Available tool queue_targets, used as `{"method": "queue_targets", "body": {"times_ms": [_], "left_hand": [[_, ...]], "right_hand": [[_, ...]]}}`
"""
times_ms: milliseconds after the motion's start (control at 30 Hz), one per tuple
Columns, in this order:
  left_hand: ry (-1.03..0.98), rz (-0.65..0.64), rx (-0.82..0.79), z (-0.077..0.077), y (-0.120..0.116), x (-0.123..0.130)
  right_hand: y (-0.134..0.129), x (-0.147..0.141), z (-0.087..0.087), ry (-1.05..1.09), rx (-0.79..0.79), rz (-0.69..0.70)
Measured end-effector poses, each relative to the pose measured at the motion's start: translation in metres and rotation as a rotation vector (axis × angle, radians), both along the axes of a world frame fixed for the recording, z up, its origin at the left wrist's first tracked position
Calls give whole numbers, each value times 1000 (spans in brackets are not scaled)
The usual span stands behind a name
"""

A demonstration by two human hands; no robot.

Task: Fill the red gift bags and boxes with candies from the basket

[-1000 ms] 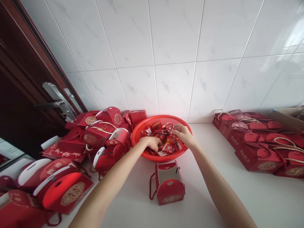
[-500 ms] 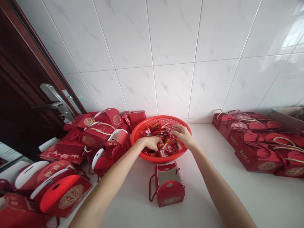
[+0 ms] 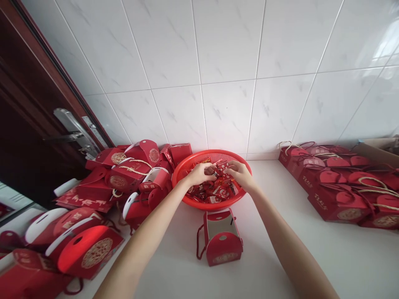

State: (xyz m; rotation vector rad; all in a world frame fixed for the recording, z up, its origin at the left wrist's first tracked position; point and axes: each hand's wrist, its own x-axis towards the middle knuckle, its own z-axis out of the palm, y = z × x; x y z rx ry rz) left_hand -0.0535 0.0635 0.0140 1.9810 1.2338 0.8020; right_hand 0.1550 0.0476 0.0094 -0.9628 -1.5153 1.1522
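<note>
A round red plastic basket (image 3: 190, 174) stands on the white counter against the wall, heaped with red snack and candy packets (image 3: 212, 195). Both hands are over its middle. My right hand (image 3: 241, 175) pinches a red packet with white dots (image 3: 223, 167) at the top of the heap. My left hand (image 3: 199, 174) reaches towards it, with a small wrapped sweet (image 3: 210, 170) pinched in its fingertips, partly hidden. Just in front of the basket stands an unfolded red gift box (image 3: 221, 249) with a cord handle.
Heaped red gift boxes (image 3: 118, 178) lie left of the basket, by a dark wooden door (image 3: 31, 124) with a metal handle (image 3: 75, 133). Rows of red boxes with rope handles (image 3: 336, 195) stand to the right, near a cardboard box (image 3: 377, 151). White tiles (image 3: 218, 83) rise behind.
My left hand has risen from inside the heap and moved right, towards my right hand, and now pinches something small. The dotted packet stays in my right hand.
</note>
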Motion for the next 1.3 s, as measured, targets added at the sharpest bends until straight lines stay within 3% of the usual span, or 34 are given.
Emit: {"method": "queue_targets", "body": {"times_ms": [233,467,767,900,1300], "left_hand": [[24,6,12,2,-3,1],[411,162,74,1,0,-1],[596,-131,24,7,-9,12],[776,-117,-18,9,-13,19],[713,-8,28,4,-8,22]], "right_hand": [[-1,1,1,28,-21,15],[-1,1,0,35,-43,21],[-1,1,-1,20,-20,18],[-1,1,0,21,-13,21],[0,0,-1,46,-13,13]]}}
